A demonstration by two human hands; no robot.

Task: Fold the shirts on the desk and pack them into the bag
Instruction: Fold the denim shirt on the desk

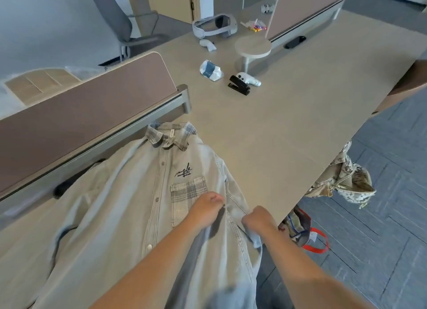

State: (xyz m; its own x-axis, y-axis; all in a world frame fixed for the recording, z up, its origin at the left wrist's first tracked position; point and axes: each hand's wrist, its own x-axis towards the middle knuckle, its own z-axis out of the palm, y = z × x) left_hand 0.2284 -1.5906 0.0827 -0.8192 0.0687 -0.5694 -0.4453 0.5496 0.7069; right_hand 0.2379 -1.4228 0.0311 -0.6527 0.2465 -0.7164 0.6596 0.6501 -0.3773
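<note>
On my feed: desk runs near to far. Denim shirt lies front-up on its near left part, collar at the far end. Bag w/ red handles sits below the desk's right edge. Both arms reach fwd. Left hand has fingers curled, pinching fabric right of the pocket. Right hand is fisted on the shirt's right edge.

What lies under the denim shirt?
The desk carries the denim shirt. A dark cable slot peeks out beside one sleeve; whatever else lies beneath is covered.
</note>
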